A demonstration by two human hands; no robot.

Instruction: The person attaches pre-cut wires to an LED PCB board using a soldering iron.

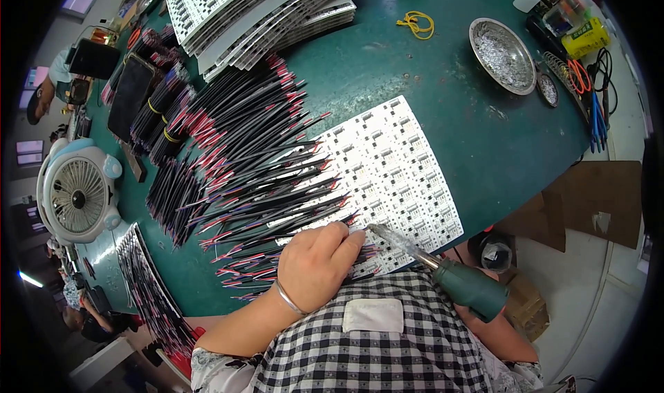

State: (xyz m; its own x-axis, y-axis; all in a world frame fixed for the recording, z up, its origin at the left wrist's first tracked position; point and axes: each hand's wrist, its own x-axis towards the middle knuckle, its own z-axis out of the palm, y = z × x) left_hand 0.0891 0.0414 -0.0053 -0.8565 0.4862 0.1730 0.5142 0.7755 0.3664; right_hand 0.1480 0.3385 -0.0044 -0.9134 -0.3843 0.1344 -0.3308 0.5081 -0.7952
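Observation:
A white circuit board panel [387,151] lies on the green table, its many small units bearing black and grey parts. Rows of black sleeved wires [277,185] with red, white and blue ends run over its left side. My left hand [315,265], a bangle on its wrist, is closed at the panel's near edge, thumb and fingers pinching a wire end. My right hand [472,317], mostly hidden behind the handle, grips a soldering iron [470,288] with a thick green handle. The iron's tip touches or hovers just above the panel, beside my left fingertips.
Stacked board panels [256,20] stand at the far left. Wire bundles [155,113], a phone [131,92] and a fan [77,198] lie farther left. A metal bowl [503,55] of silvery scraps sits at the far right, near pliers [597,120]. Other people are in the left background.

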